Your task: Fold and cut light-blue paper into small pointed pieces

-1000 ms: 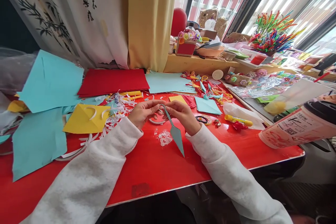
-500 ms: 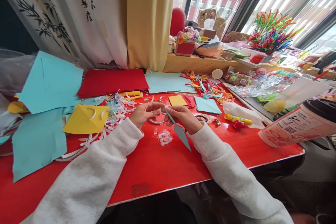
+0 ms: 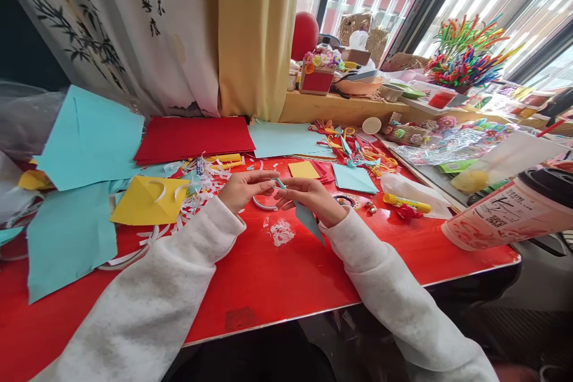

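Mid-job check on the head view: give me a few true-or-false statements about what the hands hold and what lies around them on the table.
1. Both hands grip a folded teal paper piece. True: left hand and right hand pinch its narrow end.
2. The yellow folded sheet lies right of the right hand. False: it lies left of the left hand.
3. The red paper stack lies near the curtain. True.
4. The yellow glue stick is in the left hand. False: it lies on the red table, right of the right hand.
5. The cup stands upright. False: it is tilted, almost sideways, at the right edge.
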Action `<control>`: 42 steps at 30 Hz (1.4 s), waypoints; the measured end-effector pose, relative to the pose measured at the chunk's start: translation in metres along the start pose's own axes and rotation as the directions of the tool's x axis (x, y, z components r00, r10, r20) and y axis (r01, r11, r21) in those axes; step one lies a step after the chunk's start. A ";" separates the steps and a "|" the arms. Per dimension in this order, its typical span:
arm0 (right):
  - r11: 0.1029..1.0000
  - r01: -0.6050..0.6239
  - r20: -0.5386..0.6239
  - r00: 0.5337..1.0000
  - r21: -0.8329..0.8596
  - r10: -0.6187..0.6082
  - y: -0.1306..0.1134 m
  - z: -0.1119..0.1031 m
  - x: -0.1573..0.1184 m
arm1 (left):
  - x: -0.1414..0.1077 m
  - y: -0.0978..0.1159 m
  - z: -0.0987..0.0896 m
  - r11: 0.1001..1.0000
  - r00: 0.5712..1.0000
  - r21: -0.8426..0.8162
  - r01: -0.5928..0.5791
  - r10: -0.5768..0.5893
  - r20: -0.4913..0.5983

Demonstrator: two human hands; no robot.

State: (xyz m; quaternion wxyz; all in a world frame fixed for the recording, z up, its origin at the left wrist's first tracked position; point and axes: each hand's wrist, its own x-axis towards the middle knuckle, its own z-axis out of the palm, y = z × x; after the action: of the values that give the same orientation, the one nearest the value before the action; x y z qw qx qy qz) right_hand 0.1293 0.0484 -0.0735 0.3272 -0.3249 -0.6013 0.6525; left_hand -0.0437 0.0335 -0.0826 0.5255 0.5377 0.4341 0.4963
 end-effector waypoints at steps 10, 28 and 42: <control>1.000 0.015 0.035 0.999 0.000 -0.015 0.004 0.000 0.000 | -0.001 0.000 0.004 0.996 0.999 -0.086 0.005 -0.008 -0.033; 0.997 -0.067 0.008 0.998 0.046 0.067 0.002 0.004 -0.001 | -0.004 -0.007 0.006 0.420 0.762 0.778 -0.467 0.637 0.114; 0.993 -0.100 -0.040 0.994 0.056 0.102 0.000 0.008 -0.002 | -0.002 -0.012 0.002 0.249 0.739 0.836 -0.489 0.628 0.245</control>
State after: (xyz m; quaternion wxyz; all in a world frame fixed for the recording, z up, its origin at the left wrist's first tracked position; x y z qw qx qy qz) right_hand 0.1240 0.0423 -0.0730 0.3151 -0.3597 -0.5591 0.6773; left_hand -0.0413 0.0322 -0.0950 -0.0614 0.8053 0.4358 0.3973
